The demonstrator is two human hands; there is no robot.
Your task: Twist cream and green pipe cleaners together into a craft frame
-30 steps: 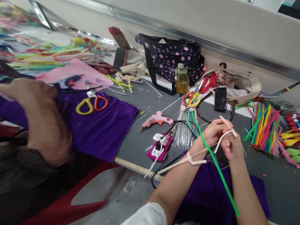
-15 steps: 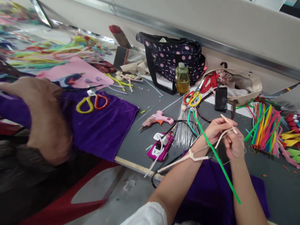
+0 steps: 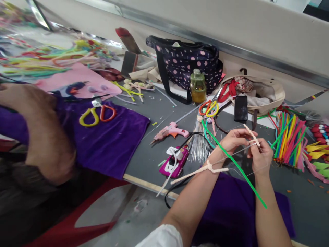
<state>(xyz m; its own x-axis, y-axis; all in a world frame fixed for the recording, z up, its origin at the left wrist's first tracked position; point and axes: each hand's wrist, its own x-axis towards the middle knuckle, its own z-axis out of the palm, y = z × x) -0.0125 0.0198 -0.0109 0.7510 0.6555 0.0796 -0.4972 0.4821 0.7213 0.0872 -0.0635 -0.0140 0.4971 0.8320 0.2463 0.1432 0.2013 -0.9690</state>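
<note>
Grey tabletop (image 3: 146, 159), left hand (image 3: 234, 140) and right hand (image 3: 262, 157) pinching cream stem (image 3: 250, 131), slanting down rightward

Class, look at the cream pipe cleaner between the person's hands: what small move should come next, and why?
I'd probably fold the raised end of the cream pipe cleaner down and pinch it snug. That end sticks up above the fingertips, while the left hand and right hand meet lower down, seemingly steadying it.
</note>
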